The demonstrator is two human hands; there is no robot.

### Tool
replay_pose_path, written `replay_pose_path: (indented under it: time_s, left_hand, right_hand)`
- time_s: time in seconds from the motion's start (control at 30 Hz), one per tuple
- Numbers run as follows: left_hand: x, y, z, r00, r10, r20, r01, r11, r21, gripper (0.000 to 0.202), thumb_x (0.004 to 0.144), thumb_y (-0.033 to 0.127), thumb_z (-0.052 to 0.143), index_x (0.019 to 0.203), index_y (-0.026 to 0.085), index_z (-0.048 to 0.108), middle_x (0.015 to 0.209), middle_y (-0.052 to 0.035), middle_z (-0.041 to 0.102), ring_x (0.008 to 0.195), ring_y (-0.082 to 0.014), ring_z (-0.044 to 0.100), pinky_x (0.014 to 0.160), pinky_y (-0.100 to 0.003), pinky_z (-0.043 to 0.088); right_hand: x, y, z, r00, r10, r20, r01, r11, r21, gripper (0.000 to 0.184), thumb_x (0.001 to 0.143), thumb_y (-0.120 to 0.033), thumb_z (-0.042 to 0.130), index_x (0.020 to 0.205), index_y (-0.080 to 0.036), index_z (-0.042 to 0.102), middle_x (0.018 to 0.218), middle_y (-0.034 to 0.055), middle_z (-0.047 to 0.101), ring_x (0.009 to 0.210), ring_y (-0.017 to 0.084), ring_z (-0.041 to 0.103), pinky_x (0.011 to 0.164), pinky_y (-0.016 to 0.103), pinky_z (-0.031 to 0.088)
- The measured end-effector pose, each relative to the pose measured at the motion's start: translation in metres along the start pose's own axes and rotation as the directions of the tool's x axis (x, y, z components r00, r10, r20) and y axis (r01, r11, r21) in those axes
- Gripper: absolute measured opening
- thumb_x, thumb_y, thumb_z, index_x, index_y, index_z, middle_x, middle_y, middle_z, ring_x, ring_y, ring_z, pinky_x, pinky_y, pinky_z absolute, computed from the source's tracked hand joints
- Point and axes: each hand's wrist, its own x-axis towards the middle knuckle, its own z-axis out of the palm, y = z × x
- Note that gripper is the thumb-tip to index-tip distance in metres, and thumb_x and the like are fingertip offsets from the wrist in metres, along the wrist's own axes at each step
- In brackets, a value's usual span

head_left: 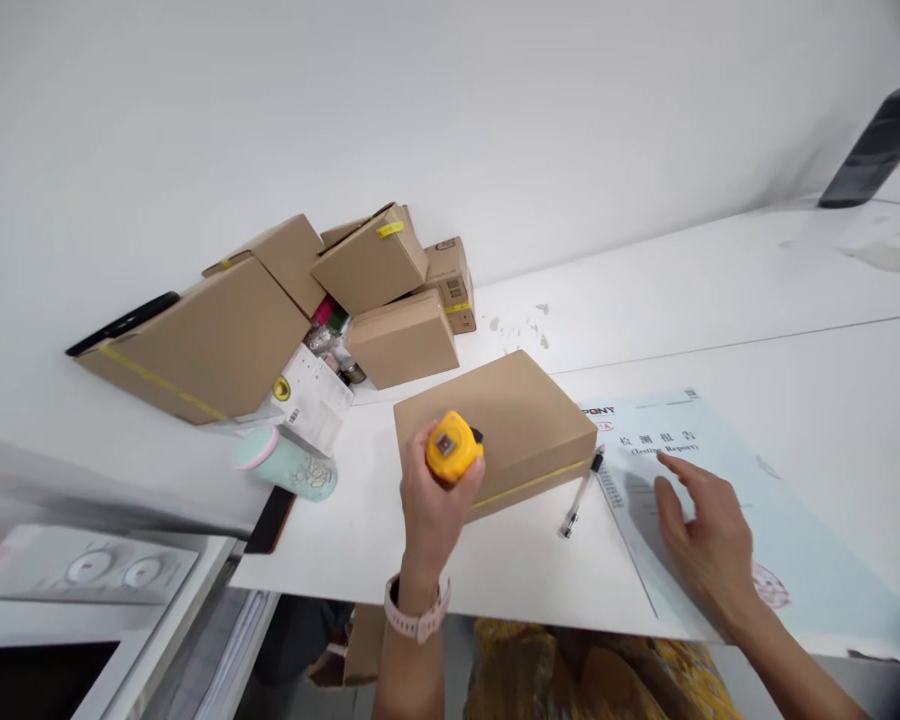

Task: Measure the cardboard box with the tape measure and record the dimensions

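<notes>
Right hand (709, 535), four o'clock: empty, half-curled, over blue report (776, 515). Left hand (433, 508), six o'clock: grasping yellow tape measure (452, 447), no blade visibly drawn. Carton (529, 420), one o'clock from tape measure: closed, yellow-taped; work seemingly at an early stage.

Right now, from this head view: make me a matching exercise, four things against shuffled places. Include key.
Things
1. rounded yellow tape measure
2. mint-green cylindrical cup with pink lid
3. slim clear pen with black end
4. light-blue printed paper report

Places
A. partly covered in view by the right hand
B. held in the left hand
C. between the frontmost brown cardboard box and the report
D. left of that box in the picture

Pairs: 1-B, 2-D, 3-C, 4-A
</notes>
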Motion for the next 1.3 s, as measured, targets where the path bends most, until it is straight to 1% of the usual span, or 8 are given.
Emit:
replay_pose_path:
  time_s: [0.07, 0.13, 0.27, 0.37, 0.53, 0.77, 1.07, 1.3]
  left_hand:
    - [-0.015, 0.01, -0.002, 0.981, -0.05, 0.187, 0.11, 0.939, -0.326, 0.054, 0.084, 0.052, 0.076, 0.127, 0.025, 0.057, 0.115, -0.0093, 0.069, 0.095, -0.0251, 0.071, 0.083, -0.037, 0.057]
    - [-0.028, 0.02, -0.002, 0.932, -0.03, 0.362, 0.221, 0.839, -0.497, 0.056, 0.086, 0.061, 0.072, 0.124, 0.023, 0.059, 0.1, -0.0055, 0.068, 0.079, -0.0201, 0.069, 0.074, -0.032, 0.056]
    - [-0.042, 0.03, 0.005, 0.872, -0.025, 0.488, 0.304, 0.809, -0.502, 0.057, 0.086, 0.064, 0.073, 0.124, 0.024, 0.057, 0.087, 0.0005, 0.058, 0.069, -0.0147, 0.06, 0.066, -0.027, 0.051]
    - [-0.044, 0.029, 0.009, 0.864, -0.043, 0.502, 0.303, 0.84, -0.449, 0.058, 0.086, 0.064, 0.072, 0.126, 0.025, 0.055, 0.089, 0.0004, 0.056, 0.071, -0.015, 0.059, 0.067, -0.027, 0.051]
    - [-0.043, 0.022, 0.001, 0.862, -0.037, 0.505, 0.287, 0.857, -0.427, 0.06, 0.084, 0.061, 0.074, 0.129, 0.027, 0.054, 0.09, -0.0018, 0.058, 0.071, -0.0183, 0.061, 0.067, -0.031, 0.054]
    - [-0.009, 0.001, -0.05, 0.988, -0.11, 0.111, 0.139, 0.942, -0.304, 0.059, 0.082, 0.057, 0.071, 0.128, 0.022, 0.056, 0.088, -0.0031, 0.066, 0.07, -0.0192, 0.064, 0.062, -0.029, 0.052]
    - [0.022, -0.038, -0.088, 0.981, -0.191, -0.031, 0.178, 0.954, -0.242, 0.051, 0.085, 0.057, 0.067, 0.118, 0.018, 0.062, 0.09, -0.004, 0.067, 0.07, -0.0169, 0.06, 0.065, -0.028, 0.045]
    - [0.022, -0.053, -0.097, 0.974, -0.225, 0.021, 0.224, 0.945, -0.24, 0.054, 0.083, 0.06, 0.069, 0.118, 0.019, 0.064, 0.09, -0.0044, 0.069, 0.07, -0.0188, 0.062, 0.065, -0.029, 0.045]
  right_hand:
    - [0.003, -0.026, -0.014, 0.995, 0.095, -0.008, -0.092, 0.984, 0.155, 0.033, 0.099, -0.051, 0.054, 0.11, -0.024, 0.07, 0.11, 0.0136, 0.074, 0.099, 0.031, 0.067, 0.065, 0.038, 0.052]
    - [0.008, -0.055, -0.026, 0.947, 0.178, 0.268, -0.269, 0.896, 0.353, 0.036, 0.098, -0.059, 0.056, 0.099, -0.026, 0.071, 0.097, 0.0097, 0.074, 0.083, 0.026, 0.066, 0.067, 0.036, 0.052]
    - [0.018, -0.103, -0.034, 0.618, -0.02, 0.786, -0.661, 0.528, 0.533, 0.065, 0.099, -0.076, 0.033, 0.092, -0.023, 0.07, 0.082, 0.0075, 0.068, 0.064, 0.02, 0.058, 0.059, 0.035, 0.05]
    - [0.018, -0.121, -0.028, 0.509, -0.08, 0.857, -0.768, 0.408, 0.494, 0.065, 0.097, -0.079, 0.036, 0.086, -0.022, 0.066, 0.076, 0.0037, 0.062, 0.061, 0.016, 0.051, 0.056, 0.031, 0.044]
    - [0.025, -0.129, -0.022, 0.455, -0.109, 0.884, -0.819, 0.339, 0.463, 0.054, 0.089, -0.075, 0.06, 0.077, -0.023, 0.054, 0.065, -0.0027, 0.048, 0.054, 0.011, 0.037, 0.05, 0.026, 0.03]
    - [0.114, -0.107, -0.019, 0.663, -0.013, 0.749, -0.67, 0.435, 0.601, 0.054, 0.079, -0.067, 0.076, 0.064, -0.022, 0.05, 0.059, -0.0043, 0.037, 0.053, 0.011, 0.027, 0.049, 0.029, 0.021]
    - [0.149, -0.073, 0.036, 0.674, 0.022, 0.739, -0.568, 0.655, 0.498, 0.059, 0.073, -0.073, 0.077, 0.067, -0.021, 0.051, 0.068, -0.003, 0.046, 0.059, 0.01, 0.034, 0.054, 0.028, 0.027]
    - [0.143, -0.081, 0.038, 0.686, 0.084, 0.723, -0.446, 0.834, 0.326, 0.06, 0.08, -0.078, 0.066, 0.067, -0.023, 0.048, 0.065, -0.0034, 0.043, 0.063, 0.014, 0.037, 0.054, 0.028, 0.027]
